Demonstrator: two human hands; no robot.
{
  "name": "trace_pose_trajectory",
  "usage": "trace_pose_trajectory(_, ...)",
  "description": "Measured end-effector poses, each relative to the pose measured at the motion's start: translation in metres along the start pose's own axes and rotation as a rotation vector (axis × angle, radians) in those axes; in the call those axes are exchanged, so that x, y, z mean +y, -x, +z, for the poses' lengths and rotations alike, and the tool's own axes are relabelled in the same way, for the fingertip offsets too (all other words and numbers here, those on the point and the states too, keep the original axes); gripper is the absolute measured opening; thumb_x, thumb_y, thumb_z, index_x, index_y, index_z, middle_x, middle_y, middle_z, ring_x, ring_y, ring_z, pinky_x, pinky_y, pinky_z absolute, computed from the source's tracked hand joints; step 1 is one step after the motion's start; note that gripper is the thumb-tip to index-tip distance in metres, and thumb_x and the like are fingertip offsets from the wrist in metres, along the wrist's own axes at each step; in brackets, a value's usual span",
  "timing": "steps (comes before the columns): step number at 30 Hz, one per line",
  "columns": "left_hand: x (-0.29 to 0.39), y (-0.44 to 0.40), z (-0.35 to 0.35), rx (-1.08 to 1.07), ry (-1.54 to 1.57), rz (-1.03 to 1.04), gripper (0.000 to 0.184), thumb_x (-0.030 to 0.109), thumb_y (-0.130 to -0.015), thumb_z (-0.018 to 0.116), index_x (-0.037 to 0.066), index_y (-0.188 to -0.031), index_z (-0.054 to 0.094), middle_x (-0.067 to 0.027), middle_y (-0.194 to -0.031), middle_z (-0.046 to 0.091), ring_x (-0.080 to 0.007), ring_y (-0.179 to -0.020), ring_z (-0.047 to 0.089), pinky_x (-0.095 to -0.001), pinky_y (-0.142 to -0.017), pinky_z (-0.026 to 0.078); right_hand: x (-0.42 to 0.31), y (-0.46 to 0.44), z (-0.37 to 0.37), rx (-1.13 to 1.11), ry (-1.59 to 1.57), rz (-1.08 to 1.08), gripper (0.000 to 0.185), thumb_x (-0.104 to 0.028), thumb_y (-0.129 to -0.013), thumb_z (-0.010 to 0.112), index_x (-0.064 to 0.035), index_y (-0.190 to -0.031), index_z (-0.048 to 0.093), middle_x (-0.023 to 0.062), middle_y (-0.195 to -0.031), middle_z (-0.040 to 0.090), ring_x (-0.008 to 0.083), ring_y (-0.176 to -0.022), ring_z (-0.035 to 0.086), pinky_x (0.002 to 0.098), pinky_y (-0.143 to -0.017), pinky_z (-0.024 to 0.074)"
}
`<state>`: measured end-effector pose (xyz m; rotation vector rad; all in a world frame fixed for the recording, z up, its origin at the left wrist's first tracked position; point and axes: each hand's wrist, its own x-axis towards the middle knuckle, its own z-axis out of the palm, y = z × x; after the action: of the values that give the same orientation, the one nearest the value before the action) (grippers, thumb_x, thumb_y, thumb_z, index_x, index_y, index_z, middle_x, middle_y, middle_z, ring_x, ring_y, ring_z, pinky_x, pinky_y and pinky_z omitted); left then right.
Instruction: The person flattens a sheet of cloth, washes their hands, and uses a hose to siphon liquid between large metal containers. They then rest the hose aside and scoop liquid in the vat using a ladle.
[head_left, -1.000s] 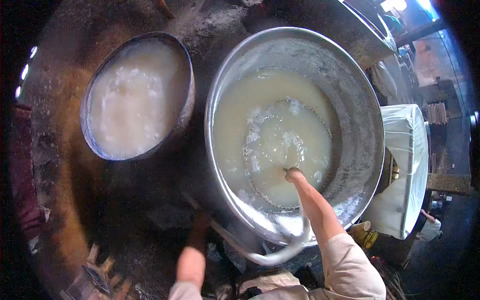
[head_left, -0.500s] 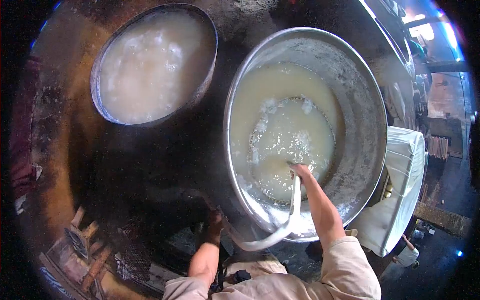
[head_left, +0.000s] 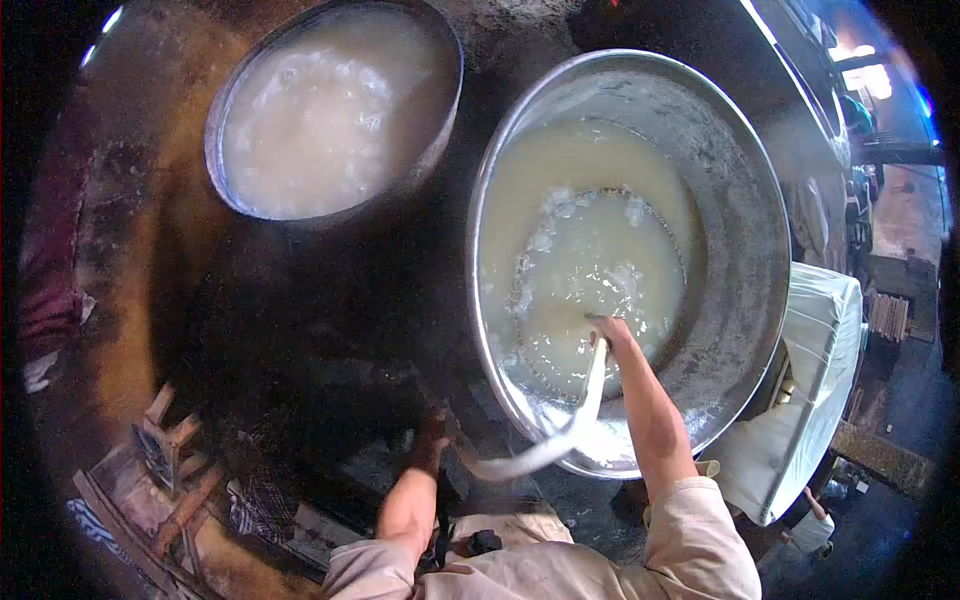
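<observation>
A white hose point(head_left: 545, 455) curves from the shadow at lower middle up over the rim of a large metal pot point(head_left: 735, 220). My right hand point(head_left: 613, 330) is closed around the hose near its end, above the cloudy, pale liquid point(head_left: 540, 170) in the pot. A thin, beaded-looking ring point(head_left: 665, 225) shows at the liquid's surface, with white froth along it. Outside the pot on the left, my left hand point(head_left: 432, 425) is wrapped round a lower stretch of the hose; deep shadow hides part of its fingers.
A second vat point(head_left: 435, 150) of frothy, cloudy liquid stands at upper left. A white cloth-draped container point(head_left: 815, 375) is right of the pot. Wooden pieces point(head_left: 170, 440) lie at lower left. Another person point(head_left: 812, 530) is far off at lower right.
The view has shifted, so both vessels appear farther right. Both hands keep their hold on the hose, and its bend outside the pot sits slightly higher.
</observation>
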<state>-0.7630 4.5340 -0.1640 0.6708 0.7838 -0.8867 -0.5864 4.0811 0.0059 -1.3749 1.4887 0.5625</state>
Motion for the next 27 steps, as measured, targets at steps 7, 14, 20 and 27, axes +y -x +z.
trace_pose_trajectory(7, 0.034, 0.021, 0.054, 0.07, -0.409, 0.202, 0.019, 0.033, -0.088, 0.06, 0.016, -0.094, 0.062, -0.0069, -0.084, 0.061, -0.0231, -0.078, 0.06, -0.0404, -0.065, 0.05, 0.0, 0.005, -0.003, -0.011, -0.089, -0.026, 0.026, -0.026, -0.079, 0.069, -0.0057, -0.092, 0.06, 0.0071, -0.063, 0.052, 0.0176, -0.047, 0.051, 0.0345, -0.04, 0.0419)
trace_pose_trajectory(14, 0.059, -0.002, 0.072, 0.192, 0.022, 0.074, 0.018, 0.032, -0.088, 0.059, 0.014, -0.094, 0.06, -0.0064, -0.082, 0.06, -0.0232, -0.075, 0.06, -0.0388, -0.065, 0.051, 0.02, -0.033, -0.014, -0.098, -0.256, -0.002, 0.029, -0.027, -0.081, 0.069, -0.0082, -0.1, 0.057, 0.0058, -0.063, 0.054, 0.0152, -0.048, 0.052, 0.0287, -0.041, 0.0429)
trace_pose_trajectory(20, 0.057, 0.003, 0.075, 0.189, 0.009, 0.087, 0.018, 0.031, -0.087, 0.06, 0.014, -0.093, 0.059, -0.0059, -0.08, 0.06, -0.0233, -0.073, 0.06, -0.0393, -0.065, 0.051, 0.013, -0.017, -0.013, -0.073, -0.213, 0.044, 0.035, -0.029, -0.08, 0.07, -0.0046, -0.101, 0.056, 0.0084, -0.063, 0.055, 0.0159, -0.046, 0.051, 0.0302, -0.04, 0.0421)
trace_pose_trajectory(27, 0.057, 0.012, 0.084, 0.177, -0.012, 0.102, 0.019, 0.031, -0.087, 0.062, 0.013, -0.092, 0.058, -0.0053, -0.078, 0.059, -0.0234, -0.071, 0.059, -0.0397, -0.064, 0.052, 0.011, -0.007, -0.011, -0.093, -0.235, 0.003, 0.031, -0.024, -0.082, 0.063, -0.0022, -0.102, 0.053, 0.0103, -0.064, 0.056, 0.0171, -0.045, 0.052, 0.0311, -0.039, 0.0436)
